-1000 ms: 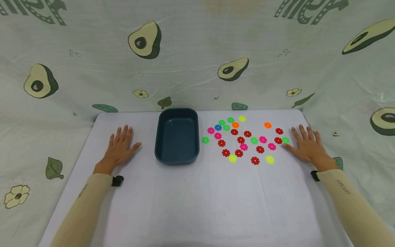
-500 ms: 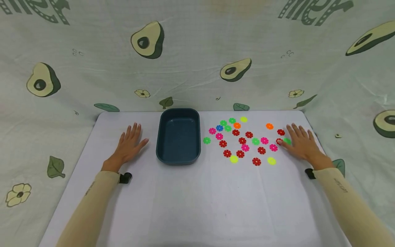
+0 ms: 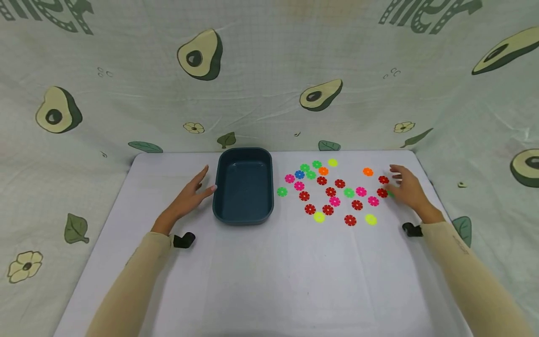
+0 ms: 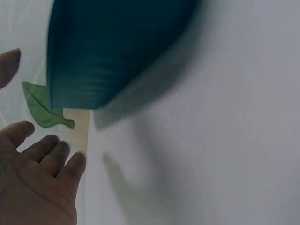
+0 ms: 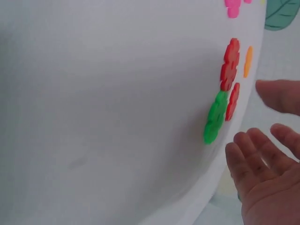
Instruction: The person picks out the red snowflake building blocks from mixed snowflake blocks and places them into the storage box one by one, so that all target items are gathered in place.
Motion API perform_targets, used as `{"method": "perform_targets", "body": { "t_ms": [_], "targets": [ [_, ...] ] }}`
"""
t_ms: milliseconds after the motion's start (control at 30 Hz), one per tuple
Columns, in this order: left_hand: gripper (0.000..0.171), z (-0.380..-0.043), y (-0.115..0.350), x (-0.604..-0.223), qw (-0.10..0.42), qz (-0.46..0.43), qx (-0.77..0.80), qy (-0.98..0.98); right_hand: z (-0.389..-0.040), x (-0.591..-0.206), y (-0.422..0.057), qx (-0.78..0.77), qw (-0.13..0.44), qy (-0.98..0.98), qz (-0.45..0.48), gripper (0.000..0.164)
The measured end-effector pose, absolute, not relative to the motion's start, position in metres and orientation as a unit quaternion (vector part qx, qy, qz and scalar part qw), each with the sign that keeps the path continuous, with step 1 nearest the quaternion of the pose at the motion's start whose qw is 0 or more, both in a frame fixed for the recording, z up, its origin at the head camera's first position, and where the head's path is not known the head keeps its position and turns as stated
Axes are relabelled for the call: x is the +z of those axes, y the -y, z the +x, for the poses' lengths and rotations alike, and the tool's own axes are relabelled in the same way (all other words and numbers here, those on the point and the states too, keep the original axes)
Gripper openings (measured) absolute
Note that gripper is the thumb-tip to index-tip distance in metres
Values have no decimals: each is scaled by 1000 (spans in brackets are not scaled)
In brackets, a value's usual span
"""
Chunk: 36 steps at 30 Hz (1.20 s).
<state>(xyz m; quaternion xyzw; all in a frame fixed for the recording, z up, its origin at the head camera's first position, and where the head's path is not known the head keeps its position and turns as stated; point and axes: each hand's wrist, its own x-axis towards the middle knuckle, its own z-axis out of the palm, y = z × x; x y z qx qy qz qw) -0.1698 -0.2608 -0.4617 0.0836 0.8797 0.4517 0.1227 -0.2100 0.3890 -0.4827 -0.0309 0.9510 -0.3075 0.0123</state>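
Fingers (image 3: 200,177) part loosely, empty, on left hand (image 3: 184,201) and right hand (image 3: 410,189), which mostly hides green disc (image 5: 215,118).

On a white table (image 3: 261,276), a dark teal tray (image 3: 243,192) lies beside a scatter of red, pink, green, yellow and orange notched discs (image 3: 331,192), with one blue disc (image 3: 299,174) at the scatter's left part. The left hand (image 3: 185,200) holds its thumb at the tray's left rim, contact unclear, while the right hand (image 3: 410,191) bends over the rightmost discs, partly hiding a green disc (image 3: 391,193). Behind hangs a pale cloth (image 3: 261,61) printed with avocados, leaves and flowers.
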Motion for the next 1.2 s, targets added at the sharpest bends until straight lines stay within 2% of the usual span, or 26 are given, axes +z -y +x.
{"method": "perform_targets", "body": {
  "t_ms": [200,733,967,1200],
  "targets": [
    [82,-166,250,-456,136,52,568,-810,-216,-481,-386,-338,33,-940,23,65],
    [67,-169,241,-456,169,-29,577,-798,-224,-485,-374,-333,20,-942,49,43],
    [66,-169,241,-454,169,-48,601,-779,-226,-484,-373,-321,33,-944,69,42],
    [66,-171,241,-456,170,-61,622,-762,-234,-478,-376,-313,71,-944,77,43]
  ]
}}
